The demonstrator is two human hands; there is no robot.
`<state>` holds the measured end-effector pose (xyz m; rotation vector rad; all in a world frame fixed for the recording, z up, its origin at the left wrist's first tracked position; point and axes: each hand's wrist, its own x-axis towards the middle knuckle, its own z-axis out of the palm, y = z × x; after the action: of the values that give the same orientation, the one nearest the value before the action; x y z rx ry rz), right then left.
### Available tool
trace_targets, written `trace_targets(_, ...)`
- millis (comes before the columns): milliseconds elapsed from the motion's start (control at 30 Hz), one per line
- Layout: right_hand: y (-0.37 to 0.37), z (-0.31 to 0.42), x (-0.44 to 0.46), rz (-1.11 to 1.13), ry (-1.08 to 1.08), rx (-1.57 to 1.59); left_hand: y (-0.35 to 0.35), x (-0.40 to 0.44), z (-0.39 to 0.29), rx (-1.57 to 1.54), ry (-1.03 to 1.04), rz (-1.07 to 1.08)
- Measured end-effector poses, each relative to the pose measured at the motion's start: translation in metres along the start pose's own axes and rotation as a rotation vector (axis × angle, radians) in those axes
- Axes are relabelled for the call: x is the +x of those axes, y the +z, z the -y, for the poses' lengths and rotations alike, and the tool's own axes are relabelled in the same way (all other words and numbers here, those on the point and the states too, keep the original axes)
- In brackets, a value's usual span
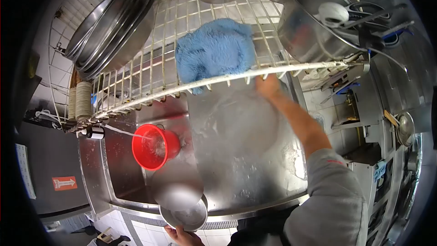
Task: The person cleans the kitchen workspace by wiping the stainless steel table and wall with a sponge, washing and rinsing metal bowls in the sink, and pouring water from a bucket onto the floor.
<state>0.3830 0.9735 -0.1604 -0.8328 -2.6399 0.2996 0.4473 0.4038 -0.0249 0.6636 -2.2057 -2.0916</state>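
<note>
At the bottom of the view my left hand (183, 237) is closed on the rim of a round metal bowl (193, 216), over the front edge of the sink. A blurred round grey shape (177, 184) covers part of the bowl; its kind cannot be made out. My right arm stretches across the steel drainboard (236, 173). My right hand (269, 86) is just under the front rail of the wire rack, near a fluffy blue cloth (216, 50). Its fingers are partly hidden by the rail and smeared.
Water runs into a red bucket (150, 148) in the sink basin. On the wire rack (159, 92) overhead lean stacked metal pans (114, 27) at left, and a large pot (302, 32) with utensils stands at right. Steel shelving (359, 177) lines the right side.
</note>
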Motion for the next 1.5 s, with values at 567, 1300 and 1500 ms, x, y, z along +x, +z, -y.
trace_targets(567,-0.124,0.071,-0.429,0.089,0.174,-0.014,-0.072,0.033,0.001,-0.174,0.027,0.269)
trace_targets(1300,0.037,0.151,-0.301,-0.027,-0.014,-0.172,-0.182,0.02,-0.016,-0.112,-0.006,0.063)
trace_targets(1500,-0.005,0.188,-0.256,0.286,-0.227,0.089,-0.155,0.033,-0.008,-0.119,0.053,0.109)
